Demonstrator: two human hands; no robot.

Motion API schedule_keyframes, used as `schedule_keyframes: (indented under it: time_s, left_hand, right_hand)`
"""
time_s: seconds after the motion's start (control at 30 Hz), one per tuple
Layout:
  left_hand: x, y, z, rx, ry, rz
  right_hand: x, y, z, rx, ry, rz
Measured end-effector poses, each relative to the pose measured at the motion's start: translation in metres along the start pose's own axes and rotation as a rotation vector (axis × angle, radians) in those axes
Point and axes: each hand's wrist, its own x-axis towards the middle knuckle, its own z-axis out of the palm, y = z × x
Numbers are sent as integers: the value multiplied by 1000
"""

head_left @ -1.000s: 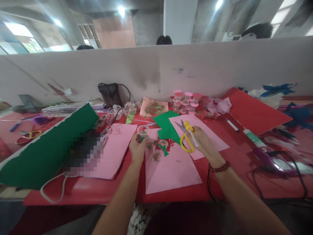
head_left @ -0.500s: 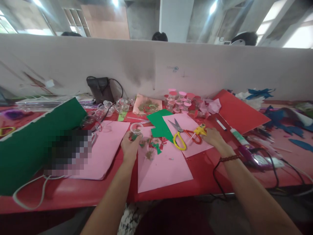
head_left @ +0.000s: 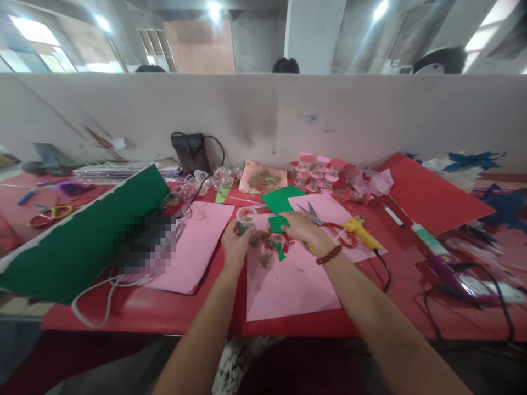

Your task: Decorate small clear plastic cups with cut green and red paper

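In the head view, my left hand [head_left: 235, 242] is closed around a small clear plastic cup [head_left: 247, 214], its round rim facing up. My right hand [head_left: 303, 229] reaches across to a piece of green paper [head_left: 277, 223], with its fingertips closed at the paper's edge. Under that forearm, scissors [head_left: 312, 213] with red and yellow handles are partly covered. The yellow glue gun [head_left: 363, 232] lies apart from my hand on the right. Green and red scraps [head_left: 280, 250] are scattered on a pink sheet [head_left: 292, 291] between my hands.
Pink-topped clear cups [head_left: 315, 174] stand in stacks at the back, beside loose clear cups [head_left: 222, 178]. A stack of pink paper [head_left: 191, 247] and a leaning green board [head_left: 82, 241] are at left. A purple tool [head_left: 457, 280] with a cord lies at right.
My right hand has let go of the glue gun and moved left to the green paper. The left hand still holds the cup. The view has turned slightly left.
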Motion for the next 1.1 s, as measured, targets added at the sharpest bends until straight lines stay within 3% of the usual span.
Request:
schedule_keyframes:
  time_s: [0.2, 0.33, 0.4, 0.5, 0.6, 0.83, 1.1]
  left_hand:
    - [-1, -7, 2, 5, -121, 22]
    - [-4, -7, 3, 88, -153, 43]
    - [-6, -7, 3, 143, -160, 57]
    - [-8, -8, 3, 214, -159, 57]
    - [-8, -10, 3, 256, -155, 43]
    - [-4, -13, 1, 309, -123, 55]
    - [-7, -10, 0, 335, -116, 82]
  right_hand:
    - [20, 3, 10, 10, 104, 107]
    - [14, 12, 0, 74, 218, 110]
    - [4, 9, -2, 152, 348, 109]
    - [-14, -4, 3, 419, 612, -59]
    - [-32, -18, 12, 475, 722, -252]
    - [-48, -28, 20, 253, 745, -438]
    - [-48, -35, 26, 89, 726, -467]
